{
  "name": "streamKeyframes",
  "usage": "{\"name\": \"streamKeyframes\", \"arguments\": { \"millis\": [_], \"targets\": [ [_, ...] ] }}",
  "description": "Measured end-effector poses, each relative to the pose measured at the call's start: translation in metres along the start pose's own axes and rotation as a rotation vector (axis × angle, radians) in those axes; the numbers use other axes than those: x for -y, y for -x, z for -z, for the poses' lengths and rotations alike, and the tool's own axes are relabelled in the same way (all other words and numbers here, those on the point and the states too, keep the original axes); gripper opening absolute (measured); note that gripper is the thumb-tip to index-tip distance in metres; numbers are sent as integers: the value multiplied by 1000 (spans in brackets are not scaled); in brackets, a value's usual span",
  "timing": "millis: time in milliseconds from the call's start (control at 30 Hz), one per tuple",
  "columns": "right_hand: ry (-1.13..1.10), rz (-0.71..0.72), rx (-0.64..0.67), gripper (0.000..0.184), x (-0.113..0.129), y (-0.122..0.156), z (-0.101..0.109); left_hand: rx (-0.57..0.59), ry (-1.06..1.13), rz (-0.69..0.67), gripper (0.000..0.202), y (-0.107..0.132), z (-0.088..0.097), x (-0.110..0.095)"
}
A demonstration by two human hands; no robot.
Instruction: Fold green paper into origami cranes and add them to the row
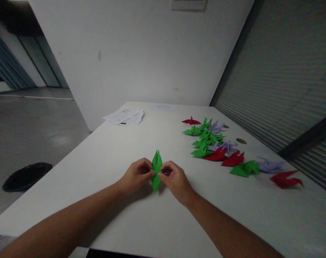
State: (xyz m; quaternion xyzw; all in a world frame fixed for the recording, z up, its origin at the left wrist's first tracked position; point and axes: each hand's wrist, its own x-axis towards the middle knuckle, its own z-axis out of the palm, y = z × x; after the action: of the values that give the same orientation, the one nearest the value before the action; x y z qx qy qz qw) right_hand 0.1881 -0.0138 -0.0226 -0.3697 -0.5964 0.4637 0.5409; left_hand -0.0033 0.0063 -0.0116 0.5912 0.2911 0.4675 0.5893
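A green folded origami paper [156,161], shaped like a long diamond with a split upper point, is held upright just above the white table [119,215]. My left hand [138,173] pinches its left edge between thumb and fingers. On the opposite edge, my right hand [176,179] grips it the same way, the two thumbs close together at the middle of the paper. The lower point hangs free below my thumbs. Parts of the fingers behind the paper are hidden.
Several folded paper cranes lie along the table's right side: green [206,141], red [232,158] and purple [270,165]. Printed sheets [125,116] rest at the back left. A black-lined bin [27,176] stands on the floor at left. Walls border the back and the blinds side.
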Motion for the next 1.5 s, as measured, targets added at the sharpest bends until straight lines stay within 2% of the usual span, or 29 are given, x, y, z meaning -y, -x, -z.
{"name": "streamKeyframes", "arguments": {
  "millis": [133,400,633,833,1100,1200,1300,1400,1500],
  "targets": [
    [-53,-5,-14,23,-1,0,-2,-13,91,-48,33,-2,1,6],
    [-92,-47,-66,29,-2,-2,0,-55,106,13,42,-2,-1,0],
    [-112,-69,-78,30,0,-2,0,-50,-12,-53,38,-3,2,2],
    [-152,-78,-81,37,1,-1,1,-78,-84,-6,31,-3,7,9],
    [-58,-14,59,19,1,2,-2,45,-211,28,19,-4,4,-1],
    [35,50,60,13,1,2,-1,73,-139,73,23,-2,3,-5],
    [64,87,91,17,3,2,0,93,-28,102,27,-1,3,-6],
    [65,105,113,21,2,2,0,68,-27,102,29,-2,2,-5],
    [115,126,30,16,-1,2,1,4,-43,92,26,-4,1,-4]
  ]
}}
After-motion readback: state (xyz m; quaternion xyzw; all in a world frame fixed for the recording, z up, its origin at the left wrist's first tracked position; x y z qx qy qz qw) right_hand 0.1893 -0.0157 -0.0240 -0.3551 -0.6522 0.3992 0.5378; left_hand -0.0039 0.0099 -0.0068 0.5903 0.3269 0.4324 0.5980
